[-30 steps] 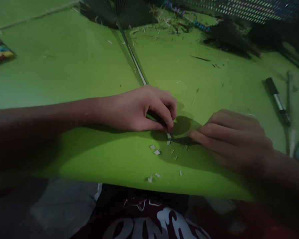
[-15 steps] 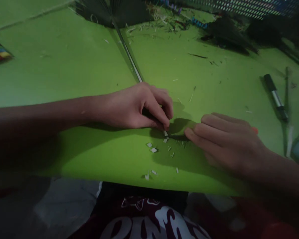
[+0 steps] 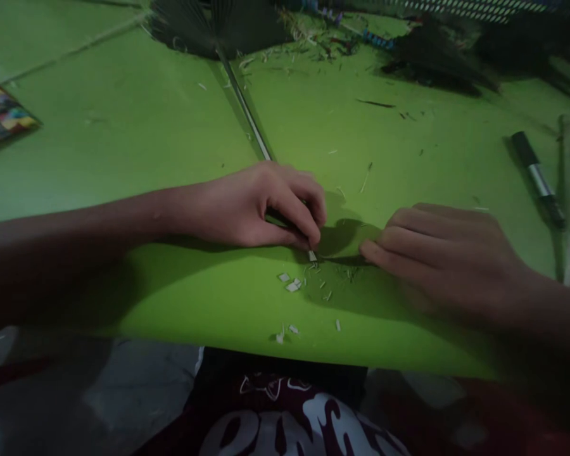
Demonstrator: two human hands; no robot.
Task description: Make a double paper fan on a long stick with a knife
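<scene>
My left hand (image 3: pixel 278 206) presses on the green surface, thumb and fingers closed around the stalk of a dark pleated fan-shaped leaf (image 3: pixel 251 28). That stalk (image 3: pixel 247 111) runs from the leaf at the top, under my palm, and its pale cut end shows just past my fingertips. Closed around a knife, my right hand (image 3: pixel 441 253) lies to the right; the thin dark blade (image 3: pixel 344 260) points left at the stalk's end, and the handle is hidden. Small pale diamond-shaped chips (image 3: pixel 293 287) and thin shavings lie just below the tip.
A black marker-like pen (image 3: pixel 539 179) lies at the right. More dark leaves (image 3: pixel 441 57) and dry scraps (image 3: pixel 313 38) are at the back, before a perforated basket (image 3: pixel 475 9). A colourful patterned item (image 3: pixel 4 114) sits at the left. The table's near edge (image 3: pixel 171 339) runs below my hands.
My right hand with the knife has shifted slightly right and up. A chip that was at the stalk's end now lies beside the other chips. My left hand keeps its hold.
</scene>
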